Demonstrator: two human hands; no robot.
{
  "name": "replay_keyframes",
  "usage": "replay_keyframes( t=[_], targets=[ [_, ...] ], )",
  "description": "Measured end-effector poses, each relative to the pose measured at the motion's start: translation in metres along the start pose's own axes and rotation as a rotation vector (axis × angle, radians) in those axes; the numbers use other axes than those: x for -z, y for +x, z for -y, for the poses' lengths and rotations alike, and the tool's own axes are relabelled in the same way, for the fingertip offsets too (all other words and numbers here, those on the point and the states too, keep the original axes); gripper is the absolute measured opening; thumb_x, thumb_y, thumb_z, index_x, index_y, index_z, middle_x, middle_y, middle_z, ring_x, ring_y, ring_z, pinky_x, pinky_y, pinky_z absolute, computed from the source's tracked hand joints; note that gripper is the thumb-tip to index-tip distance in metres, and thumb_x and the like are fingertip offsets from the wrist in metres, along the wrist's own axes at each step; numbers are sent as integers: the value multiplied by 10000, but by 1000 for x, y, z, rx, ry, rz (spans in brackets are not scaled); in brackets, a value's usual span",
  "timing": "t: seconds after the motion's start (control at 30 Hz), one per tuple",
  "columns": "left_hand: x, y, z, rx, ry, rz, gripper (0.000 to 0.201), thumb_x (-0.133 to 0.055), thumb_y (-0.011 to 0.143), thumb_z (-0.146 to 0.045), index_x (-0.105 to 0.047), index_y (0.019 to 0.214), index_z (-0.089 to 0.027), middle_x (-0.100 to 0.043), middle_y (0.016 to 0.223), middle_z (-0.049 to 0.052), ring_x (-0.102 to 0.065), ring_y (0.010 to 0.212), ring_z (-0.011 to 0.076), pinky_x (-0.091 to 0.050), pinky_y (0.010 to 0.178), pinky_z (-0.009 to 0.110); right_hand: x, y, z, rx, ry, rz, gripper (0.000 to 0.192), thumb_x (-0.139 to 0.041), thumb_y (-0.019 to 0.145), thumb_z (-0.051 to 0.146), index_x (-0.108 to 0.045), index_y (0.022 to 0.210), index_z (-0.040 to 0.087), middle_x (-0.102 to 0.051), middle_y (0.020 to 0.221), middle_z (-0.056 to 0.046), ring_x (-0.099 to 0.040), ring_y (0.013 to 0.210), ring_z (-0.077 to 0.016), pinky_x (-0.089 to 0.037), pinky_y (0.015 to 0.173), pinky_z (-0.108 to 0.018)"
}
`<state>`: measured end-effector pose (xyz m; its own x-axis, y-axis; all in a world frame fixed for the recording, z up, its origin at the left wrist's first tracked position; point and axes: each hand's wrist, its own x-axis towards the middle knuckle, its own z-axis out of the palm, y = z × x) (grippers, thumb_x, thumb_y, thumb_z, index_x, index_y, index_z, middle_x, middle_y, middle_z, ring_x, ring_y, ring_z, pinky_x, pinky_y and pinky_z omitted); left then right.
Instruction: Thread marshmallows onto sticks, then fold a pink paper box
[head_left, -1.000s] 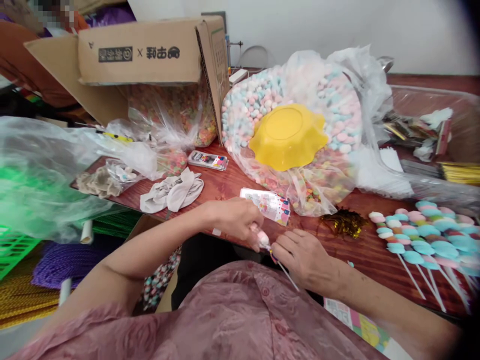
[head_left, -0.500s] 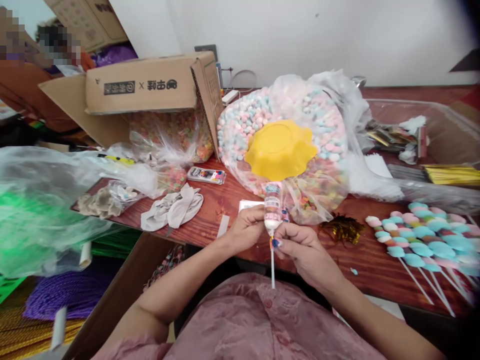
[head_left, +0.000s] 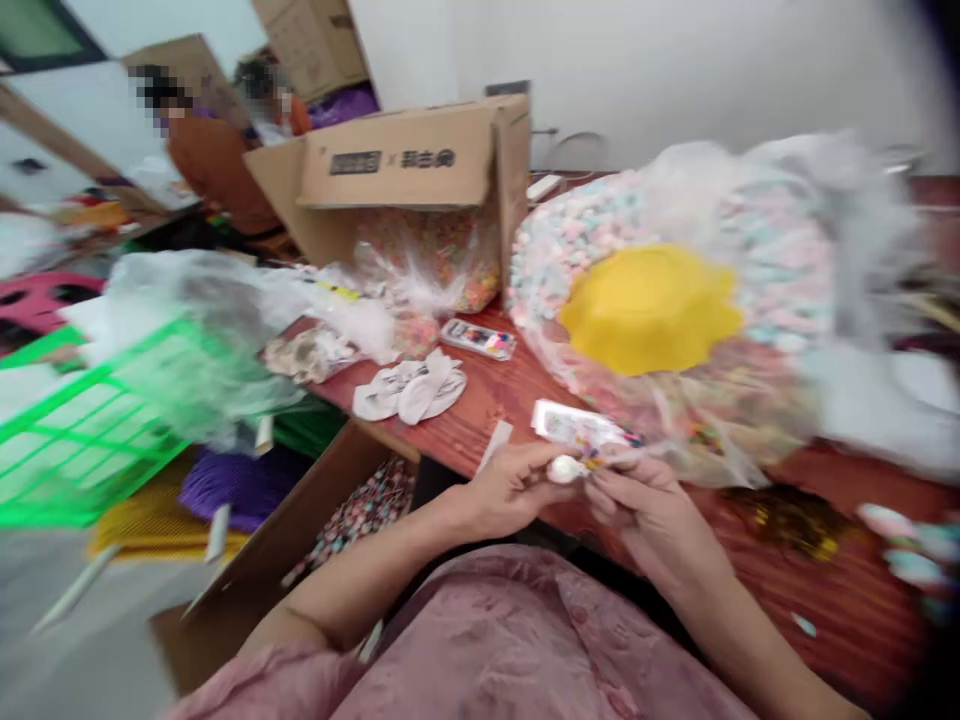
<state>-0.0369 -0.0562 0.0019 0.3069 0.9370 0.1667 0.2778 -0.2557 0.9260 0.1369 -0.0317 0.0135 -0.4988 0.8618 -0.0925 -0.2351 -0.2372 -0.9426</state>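
Between my hands, over the front edge of the table, is a wrapped marshmallow stick (head_left: 568, 469). Its rounded white end shows at my left fingertips, while the rest is blurred and partly covered by fingers. My left hand (head_left: 517, 490) is closed, thumb and fingers pinching near that white end. On the other side, my right hand (head_left: 637, 495) pinches the coloured part beside it. Just behind the hands lies a white printed packet (head_left: 574, 422) on the table. A large clear bag of pastel marshmallows (head_left: 577, 235) stands farther back, with a yellow scalloped bowl (head_left: 649, 310) upside down on it.
An open cardboard box (head_left: 397, 165) holds bagged candy. White gloves (head_left: 411, 388) and a small tin (head_left: 478, 339) lie left of centre. Below the table, a carton (head_left: 300, 520) contains many wrapped sticks. Marshmallow skewers (head_left: 915, 560) lie right. Two people sit at back left.
My view has swung left. The marshmallow stick, upright before with its white stick pointing down, is now tipped over between my hands. Both hands still hold it.
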Motion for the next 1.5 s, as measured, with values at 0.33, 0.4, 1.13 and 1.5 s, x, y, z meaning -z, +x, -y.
replay_keyframes(
  t=[0.33,0.4,1.13,1.5],
  targets=[
    [123,-120,-9,629,657,423,138,-582,773,-144,-707,816,-181,-689,753,26,-623,708,149,-445,683,230,-11,-22,-51,182,-453,48,299,-542,937,315,-550,1221,222,-609,738,-2,-511,555,-105,-410,521,-230],
    [140,-133,-8,942,988,420,124,-691,707,-205,-707,821,-159,-696,799,75,-648,782,233,-452,675,281,11,-25,-46,467,-753,-41,257,-556,918,203,-591,1173,220,-648,828,-28,-599,696,-136,-477,659,-265],
    [-36,90,29,-185,1258,385,303,-388,866,-20,-656,956,-129,-650,953,134,-598,896,271,-474,726,361,142,-130,-11,597,-1648,-977,150,-549,889,116,-654,976,181,-697,818,-58,-632,733,-171,-488,730,-298],
    [-32,82,39,-154,1192,248,247,-447,875,-69,-677,900,-155,-653,924,118,-578,925,257,-480,747,361,196,-152,-26,-233,-1830,-1205,283,-468,895,315,-711,900,170,-676,877,-131,-588,757,-246,-332,586,-347]
  ],
)
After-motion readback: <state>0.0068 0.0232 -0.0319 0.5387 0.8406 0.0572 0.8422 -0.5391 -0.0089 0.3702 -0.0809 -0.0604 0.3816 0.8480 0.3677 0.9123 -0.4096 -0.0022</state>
